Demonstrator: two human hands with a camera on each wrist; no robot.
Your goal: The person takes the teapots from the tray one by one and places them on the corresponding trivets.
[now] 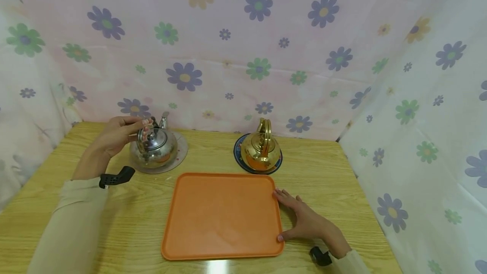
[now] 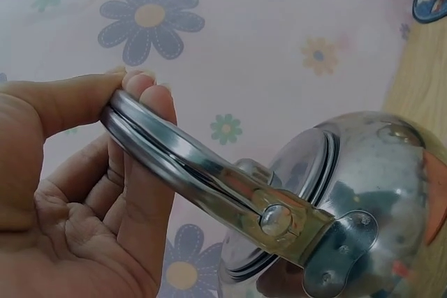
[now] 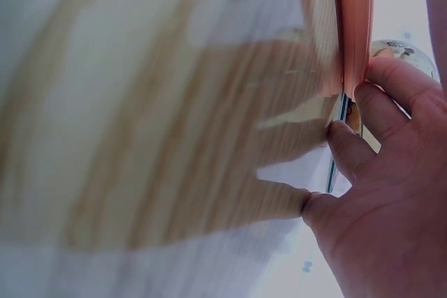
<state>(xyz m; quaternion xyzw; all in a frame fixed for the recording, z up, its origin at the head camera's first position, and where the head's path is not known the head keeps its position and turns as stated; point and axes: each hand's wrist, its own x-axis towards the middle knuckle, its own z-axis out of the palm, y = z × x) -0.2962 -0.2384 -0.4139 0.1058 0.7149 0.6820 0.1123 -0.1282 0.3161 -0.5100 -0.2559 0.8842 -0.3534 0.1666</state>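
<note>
A silver teapot (image 1: 155, 151) is on a round pale mat (image 1: 183, 149) at the back left, its spout toward the curtain. My left hand (image 1: 118, 134) pinches the teapot's upright handle (image 2: 188, 162) near its top, between thumb and fingertips. On the near middle of the table lies an orange rectangular tray (image 1: 224, 215). At its right rim my right hand (image 1: 306, 219) rests with fingers spread, the thumb by the near corner and the fingertips farther up the edge. In the right wrist view the fingertips (image 3: 377, 106) meet the tray's side (image 3: 355, 26).
A gold teapot (image 1: 260, 151) stands on a round dark blue mat (image 1: 237, 153) behind the tray, toward the right. The wooden table (image 1: 319, 168) is bordered at the back and sides by a flowered curtain (image 1: 228, 75).
</note>
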